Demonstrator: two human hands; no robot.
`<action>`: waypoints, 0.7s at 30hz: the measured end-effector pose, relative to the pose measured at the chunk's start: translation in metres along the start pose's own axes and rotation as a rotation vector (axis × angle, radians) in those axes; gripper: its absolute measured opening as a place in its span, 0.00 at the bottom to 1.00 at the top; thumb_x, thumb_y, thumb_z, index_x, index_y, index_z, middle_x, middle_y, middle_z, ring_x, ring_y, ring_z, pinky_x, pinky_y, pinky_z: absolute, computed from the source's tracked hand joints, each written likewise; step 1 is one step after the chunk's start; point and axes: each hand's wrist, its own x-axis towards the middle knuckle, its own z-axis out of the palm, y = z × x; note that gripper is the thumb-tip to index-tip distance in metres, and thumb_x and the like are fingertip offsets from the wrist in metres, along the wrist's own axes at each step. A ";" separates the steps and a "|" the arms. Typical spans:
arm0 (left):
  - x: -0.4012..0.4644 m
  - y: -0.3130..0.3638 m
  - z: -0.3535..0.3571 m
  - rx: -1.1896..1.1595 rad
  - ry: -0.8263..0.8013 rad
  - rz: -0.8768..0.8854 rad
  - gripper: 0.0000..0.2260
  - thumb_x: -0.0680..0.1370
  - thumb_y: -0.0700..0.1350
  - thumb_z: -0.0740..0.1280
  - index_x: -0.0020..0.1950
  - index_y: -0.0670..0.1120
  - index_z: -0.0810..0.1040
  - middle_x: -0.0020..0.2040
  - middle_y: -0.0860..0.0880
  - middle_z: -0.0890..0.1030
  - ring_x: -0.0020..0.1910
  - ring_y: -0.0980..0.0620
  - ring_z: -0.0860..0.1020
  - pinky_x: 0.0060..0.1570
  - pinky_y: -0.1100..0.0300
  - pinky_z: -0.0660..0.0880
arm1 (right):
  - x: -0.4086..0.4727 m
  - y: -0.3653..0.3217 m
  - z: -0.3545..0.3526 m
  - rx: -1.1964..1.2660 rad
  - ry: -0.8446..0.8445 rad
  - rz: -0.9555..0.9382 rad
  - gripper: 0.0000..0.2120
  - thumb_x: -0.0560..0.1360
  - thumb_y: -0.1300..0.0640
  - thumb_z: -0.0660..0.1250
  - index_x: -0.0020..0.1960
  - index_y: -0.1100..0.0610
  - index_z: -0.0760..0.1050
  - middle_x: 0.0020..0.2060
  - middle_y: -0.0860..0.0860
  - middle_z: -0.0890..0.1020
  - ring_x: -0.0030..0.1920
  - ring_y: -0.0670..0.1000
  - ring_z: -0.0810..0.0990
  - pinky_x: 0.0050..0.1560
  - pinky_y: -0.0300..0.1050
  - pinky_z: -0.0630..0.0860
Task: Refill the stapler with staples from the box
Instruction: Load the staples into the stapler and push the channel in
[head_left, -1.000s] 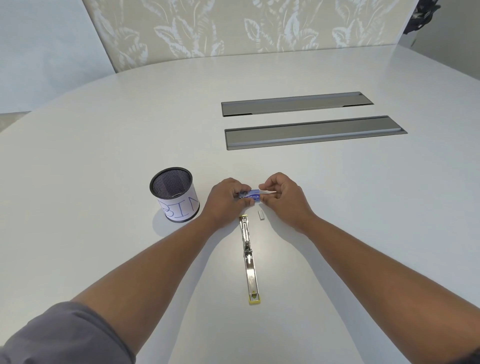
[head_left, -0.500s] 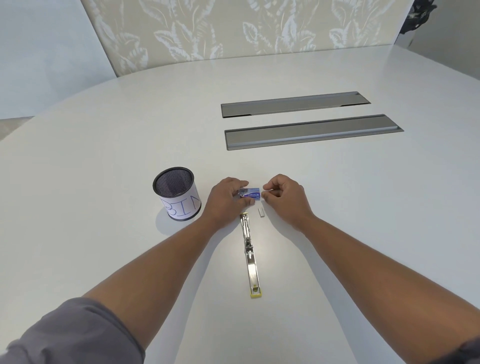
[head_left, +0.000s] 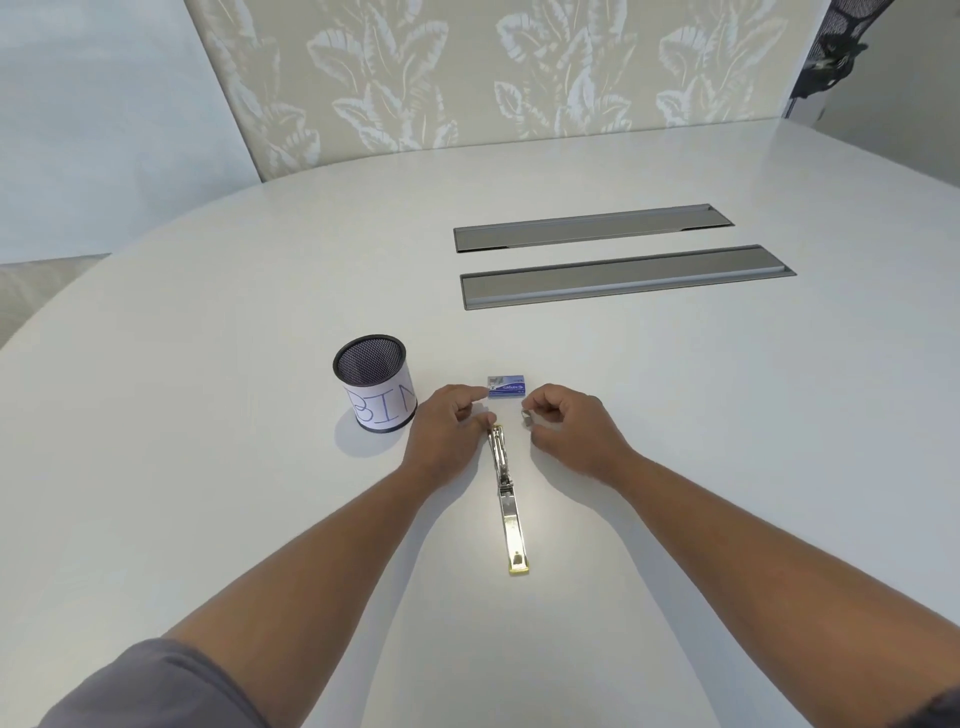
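Stapler (head_left: 506, 499), one, lies opened flat on the tabletop (head_left: 208, 467); one staple box (head_left: 507, 387) beyond. Left hand (head_left: 452, 431) loose and empty; right hand (head_left: 571, 428) pinches one staple strip (head_left: 526, 417).

- A white rounded table (head_left: 675, 415) is carrying everything, with two long grey metal cable-tray lids (head_left: 623, 278) lying flush in its far half.
- A black mesh pen cup (head_left: 375, 382), wrapped in paper lettered "BIN", is standing upright at the left.
- A small blue staple box (head_left: 508, 387) is lying flat on the table, beyond the stapler.
- An opened-out metal stapler (head_left: 509, 501) is lying flat, stretching lengthwise toward the near edge, its yellow-tipped end nearest.
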 end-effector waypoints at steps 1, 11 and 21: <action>-0.004 -0.001 0.000 -0.003 0.009 -0.006 0.13 0.76 0.43 0.74 0.60 0.50 0.83 0.49 0.56 0.79 0.48 0.51 0.79 0.47 0.76 0.69 | -0.002 -0.001 0.000 -0.018 -0.010 -0.012 0.08 0.74 0.60 0.71 0.51 0.51 0.81 0.44 0.47 0.85 0.45 0.47 0.81 0.51 0.38 0.76; -0.029 -0.001 -0.006 -0.027 0.009 0.016 0.11 0.77 0.40 0.72 0.60 0.48 0.83 0.52 0.54 0.80 0.46 0.59 0.79 0.47 0.79 0.69 | -0.015 -0.007 -0.001 -0.020 -0.033 -0.026 0.08 0.72 0.62 0.71 0.45 0.50 0.78 0.37 0.42 0.80 0.35 0.39 0.74 0.42 0.32 0.71; -0.037 0.003 -0.011 -0.351 -0.016 -0.133 0.09 0.79 0.41 0.71 0.59 0.48 0.84 0.49 0.52 0.86 0.46 0.57 0.83 0.45 0.70 0.77 | -0.014 -0.036 0.010 0.328 -0.052 -0.031 0.08 0.72 0.69 0.72 0.48 0.62 0.76 0.42 0.50 0.83 0.39 0.48 0.81 0.43 0.42 0.79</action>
